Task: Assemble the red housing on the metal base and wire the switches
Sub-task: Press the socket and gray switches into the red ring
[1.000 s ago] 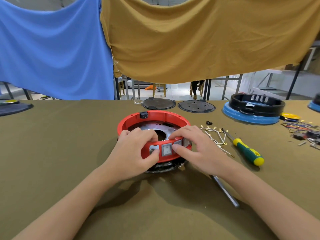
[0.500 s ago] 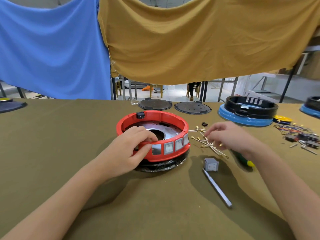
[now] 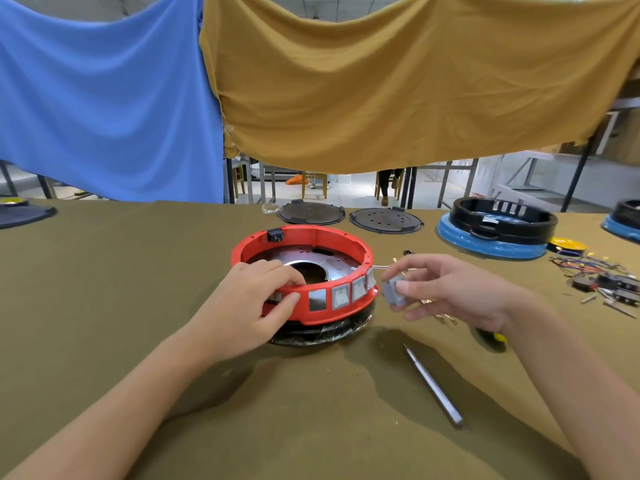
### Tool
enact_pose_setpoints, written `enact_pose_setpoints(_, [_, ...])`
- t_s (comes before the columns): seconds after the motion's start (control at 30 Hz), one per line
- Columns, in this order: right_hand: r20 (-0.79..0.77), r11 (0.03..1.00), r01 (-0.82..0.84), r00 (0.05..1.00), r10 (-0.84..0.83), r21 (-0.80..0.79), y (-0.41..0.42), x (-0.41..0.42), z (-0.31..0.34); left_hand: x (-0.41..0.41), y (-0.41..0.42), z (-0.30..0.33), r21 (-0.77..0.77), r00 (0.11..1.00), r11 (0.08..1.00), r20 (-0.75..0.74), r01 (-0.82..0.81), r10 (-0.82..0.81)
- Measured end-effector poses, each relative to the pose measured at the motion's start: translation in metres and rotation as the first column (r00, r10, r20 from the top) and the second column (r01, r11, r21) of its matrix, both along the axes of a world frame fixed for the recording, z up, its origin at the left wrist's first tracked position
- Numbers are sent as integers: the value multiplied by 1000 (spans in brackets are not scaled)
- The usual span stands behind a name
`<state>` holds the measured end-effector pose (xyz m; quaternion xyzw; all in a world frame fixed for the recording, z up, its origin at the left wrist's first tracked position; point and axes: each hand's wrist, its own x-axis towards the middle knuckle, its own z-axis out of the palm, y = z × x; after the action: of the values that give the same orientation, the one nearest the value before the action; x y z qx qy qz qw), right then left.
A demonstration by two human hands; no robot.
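Observation:
The red ring housing [image 3: 304, 237] sits on the metal base [image 3: 318, 263] over a black bottom part at the table's middle. Grey switches [image 3: 341, 296] fill slots in its front wall, and one slot beside them shows open. My left hand [image 3: 249, 303] grips the front left rim, fingers inside and thumb outside. My right hand [image 3: 450, 292] pinches a loose grey switch [image 3: 393, 291] just right of the housing, a little above the table. Thin wires with gold terminals [image 3: 440, 317] lie under that hand, mostly hidden.
A grey metal rod [image 3: 434, 386] lies on the olive cloth at front right. A yellow-green screwdriver handle [image 3: 498, 337] peeks from under my right wrist. Two dark round plates [image 3: 384, 220], a black-and-blue unit [image 3: 498, 226] and a heap of coloured wires and parts [image 3: 602, 275] stand behind.
My right hand left the housing, reached to the wires, then picked the loose grey switch up from the table and brought it beside the housing. My left hand stayed on the rim.

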<state>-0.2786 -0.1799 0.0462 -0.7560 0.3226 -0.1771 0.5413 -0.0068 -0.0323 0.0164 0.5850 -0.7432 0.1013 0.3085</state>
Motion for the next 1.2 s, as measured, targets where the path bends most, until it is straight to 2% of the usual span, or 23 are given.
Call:
enact_pose_setpoints(0.13, [425,945,-118,905,-23,304,8,16,-3,-2,-3,-2,-12,1000,1000,7,7,-7])
enact_pose_setpoints(0.27, [585,894,-228,810,-47,387,15,27,-8,-2,-4,-4,-11,999,1000,-41,-5,4])
enact_pose_setpoints(0.47, [604,883,-302,797,26,360,22,32,-12,-1,-2,-4,-34,998,999,-53,-37,36])
enact_pose_setpoints(0.77, [616,862,-301,787,-17,408,23,35,-15,2,-4,-8,-15,998,999,-43,-36,35])
enact_pose_setpoints(1.0, [552,890,-258,834,8,377,25,41,-17,4,-7,-11,-37,999,999,-20,-39,38])
enact_pose_setpoints(1.2, [479,924,-145,876,-46,353,29,47,-18,4,-7,-11,-51,999,998,-12,-40,39])
